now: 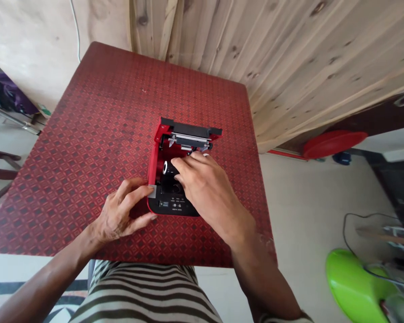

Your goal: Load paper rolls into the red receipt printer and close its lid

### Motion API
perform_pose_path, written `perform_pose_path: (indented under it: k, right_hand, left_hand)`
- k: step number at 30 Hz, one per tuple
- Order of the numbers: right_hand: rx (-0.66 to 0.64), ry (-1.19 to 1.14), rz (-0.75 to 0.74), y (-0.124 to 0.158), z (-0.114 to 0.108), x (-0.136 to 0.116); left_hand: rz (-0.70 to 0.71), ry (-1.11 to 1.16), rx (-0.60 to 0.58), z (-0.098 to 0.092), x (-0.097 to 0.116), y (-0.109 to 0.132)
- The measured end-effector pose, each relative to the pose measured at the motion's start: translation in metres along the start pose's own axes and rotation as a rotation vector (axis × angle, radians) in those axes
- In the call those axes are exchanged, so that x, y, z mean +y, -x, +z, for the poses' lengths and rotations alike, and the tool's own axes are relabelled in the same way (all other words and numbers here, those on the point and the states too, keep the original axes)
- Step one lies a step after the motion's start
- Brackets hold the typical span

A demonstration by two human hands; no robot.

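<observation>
- Your left hand (123, 211) sits at the printer's near left corner; its fingers are spread, their tips against a small grey tab (151, 191), not closed around it;
- Your right hand (202, 188) arches over the open compartment, fingers together; its fingertips lie just beside a black roll (168, 168) with a pale end; you cannot tell whether they grip it;
- The red-and-black receipt printer (153, 168) stands on the red patterned worktop (97, 112), its hinged lid (190, 130) raised at the far side, its control panel (173, 204) nearest you;
- A plank wall (289, 58) rises beyond the worktop; a red round lid (335, 143) and a green plastic object (353, 282) lie off to the right;
</observation>
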State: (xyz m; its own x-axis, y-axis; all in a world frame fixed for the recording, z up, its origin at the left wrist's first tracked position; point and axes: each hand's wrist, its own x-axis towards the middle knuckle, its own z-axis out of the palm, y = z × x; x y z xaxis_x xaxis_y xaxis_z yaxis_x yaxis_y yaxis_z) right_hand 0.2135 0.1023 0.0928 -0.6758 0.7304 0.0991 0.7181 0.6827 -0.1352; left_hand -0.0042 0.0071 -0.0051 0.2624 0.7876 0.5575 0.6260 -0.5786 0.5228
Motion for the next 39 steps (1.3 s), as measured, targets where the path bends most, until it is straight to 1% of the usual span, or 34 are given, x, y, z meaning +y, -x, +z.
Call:
perform_pose_path:
  k: [4, 7, 12, 15, 17, 18, 21, 24, 26, 28, 30, 33, 36, 38, 39]
  right_hand:
    - [-0.097, 0.005, 0.015, -0.012, 0.006, 0.006]
    - [-0.161, 0.007, 0.03, -0.02, 0.01, 0.009]
    - [-0.15, -0.007, 0.013, -0.025, 0.016, 0.012]
    - [-0.169, -0.03, 0.025, -0.024, 0.015, 0.011]
    - [-0.142, -0.094, 0.034, -0.019, 0.01, 0.011]
    - [-0.108, -0.149, 0.031, -0.015, 0.006, 0.012]
    - [-0.025, -0.365, -0.029, 0.002, -0.006, 0.014]
    - [-0.057, -0.491, -0.076, 0.016, -0.013, 0.016]
    - [-0.073, -0.509, -0.08, 0.021, -0.012, 0.014]
    - [-0.061, -0.528, -0.104, 0.022, -0.008, 0.012]
    - [-0.027, -0.563, -0.128, 0.021, -0.004, 0.011]
    - [0.037, -0.607, -0.113, 0.02, 0.0, 0.011]
    - [0.085, -0.617, -0.097, 0.022, 0.003, 0.012]
    - [0.133, -0.581, -0.112, 0.025, 0.006, 0.01]
    - [0.166, -0.541, -0.114, 0.026, 0.007, 0.007]
  left_hand:
    - [-0.01, 0.002, -0.014, 0.0, 0.0, 0.001]
    - [0.01, -0.001, -0.016, -0.001, 0.001, -0.002]
    - [0.029, 0.012, -0.01, -0.001, 0.001, -0.005]
    - [0.019, 0.003, -0.005, -0.001, 0.001, -0.004]
    - [0.017, 0.0, -0.006, 0.0, 0.0, -0.003]
    - [0.017, 0.0, -0.007, 0.0, 0.0, -0.002]
    - [0.012, 0.0, -0.008, -0.001, 0.0, -0.002]
    - [0.011, -0.008, 0.004, -0.001, 0.0, -0.002]
    - [0.01, -0.01, 0.009, -0.001, 0.0, -0.003]
    - [0.007, -0.008, 0.015, -0.001, 0.001, -0.004]
    - [-0.003, -0.01, 0.019, 0.0, 0.002, -0.004]
    - [-0.021, -0.027, 0.014, -0.002, 0.004, -0.003]
    - [-0.022, -0.021, -0.009, -0.011, 0.004, -0.005]
    - [-0.054, 0.035, 0.0, -0.021, 0.004, -0.015]
    - [-0.076, 0.07, 0.018, -0.026, 0.004, -0.023]
